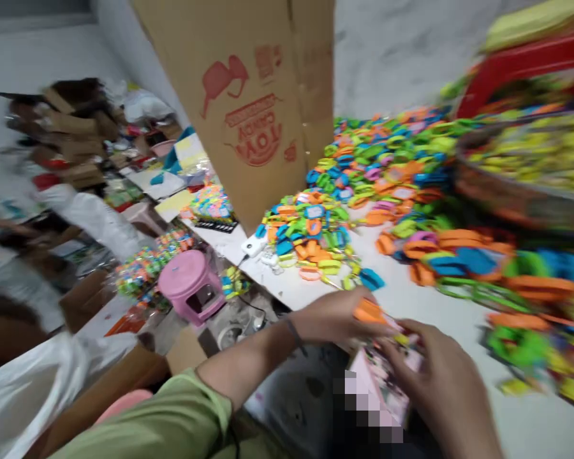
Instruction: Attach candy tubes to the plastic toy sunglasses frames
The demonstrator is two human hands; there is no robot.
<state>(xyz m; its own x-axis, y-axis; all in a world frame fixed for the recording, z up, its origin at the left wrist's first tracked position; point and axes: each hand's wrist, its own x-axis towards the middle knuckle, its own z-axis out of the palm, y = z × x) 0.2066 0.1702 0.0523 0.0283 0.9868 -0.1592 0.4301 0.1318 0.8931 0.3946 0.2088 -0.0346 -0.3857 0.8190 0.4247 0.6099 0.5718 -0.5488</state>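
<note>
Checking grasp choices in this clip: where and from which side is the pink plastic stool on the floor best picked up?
The pink stool stands upright beside the white table, its round seat facing up and a cut-out opening showing in its side wall. Probably best to come from above and grip the seat rim, or hook fingers into that side opening; bags of toys crowd its far side, so approach from the near side.

Pretty blurry shot, but both hands meet at the near edge of the white table (306, 287): left hand (332, 315) pinches an orange plastic piece (369, 311), right hand (442, 376) grips a pink printed card (380, 382). A colourful pile of plastic pieces (363, 185) covers the table's far side, beside a tall cardboard box (249, 95).
</note>
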